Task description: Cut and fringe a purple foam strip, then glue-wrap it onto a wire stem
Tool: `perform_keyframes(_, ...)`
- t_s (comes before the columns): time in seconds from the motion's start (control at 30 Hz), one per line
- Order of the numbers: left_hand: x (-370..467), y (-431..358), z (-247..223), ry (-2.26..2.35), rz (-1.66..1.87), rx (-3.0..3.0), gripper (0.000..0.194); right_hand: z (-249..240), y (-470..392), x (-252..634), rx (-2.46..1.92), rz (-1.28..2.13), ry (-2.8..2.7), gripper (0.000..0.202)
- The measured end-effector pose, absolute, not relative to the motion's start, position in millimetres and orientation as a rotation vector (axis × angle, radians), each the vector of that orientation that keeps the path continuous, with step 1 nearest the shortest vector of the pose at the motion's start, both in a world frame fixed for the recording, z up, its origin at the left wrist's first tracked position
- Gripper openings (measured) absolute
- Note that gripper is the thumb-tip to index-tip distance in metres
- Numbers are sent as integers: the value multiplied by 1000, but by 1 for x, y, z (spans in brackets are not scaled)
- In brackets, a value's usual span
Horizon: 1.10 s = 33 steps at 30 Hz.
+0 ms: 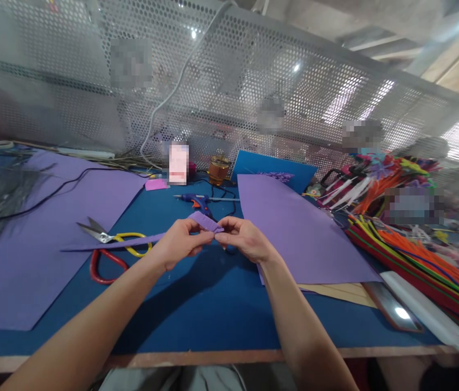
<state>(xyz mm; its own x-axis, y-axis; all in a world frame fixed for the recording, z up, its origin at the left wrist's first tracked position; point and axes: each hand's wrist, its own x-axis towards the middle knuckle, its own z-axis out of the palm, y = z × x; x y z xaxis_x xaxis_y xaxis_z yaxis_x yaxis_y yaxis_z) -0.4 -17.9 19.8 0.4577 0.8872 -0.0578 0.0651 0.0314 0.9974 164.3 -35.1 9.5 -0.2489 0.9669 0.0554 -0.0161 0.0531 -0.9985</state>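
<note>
Between my two hands runs a narrow purple strip [204,220], pleated or fringed at the end near my fingertips. My left hand [183,239] pinches it, and its long tail trails left past my wrist over the scissors. My right hand [243,238] pinches the strip's right end, fingertips meeting those of the left. The scissors [103,237], one handle yellow and one red, lie with blades apart on the blue tabletop [197,315]. Just beyond my hands rests a blue hot glue gun [197,200] with an orange trigger.
Large purple sheets [294,233] lie on both sides. At right are bundled coloured strips [425,260], a phone [396,312] and a white device [425,307]. A glass jar [218,169] and blue board [274,168] stand before a perforated metal partition [233,81]. A black cable crosses the left sheet.
</note>
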Motion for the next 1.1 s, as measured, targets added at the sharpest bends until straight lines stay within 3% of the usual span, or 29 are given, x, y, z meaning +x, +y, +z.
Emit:
perform_keyframes(0.47, -2, -18, 24, 837, 747, 1304, 19, 8, -36, 161, -947, 1353, -1359, 19)
perform_keyframes(1.1, -3, -20, 23, 842, 817, 1212, 22, 12, -43, 147, -1054, 1029, -1467, 18)
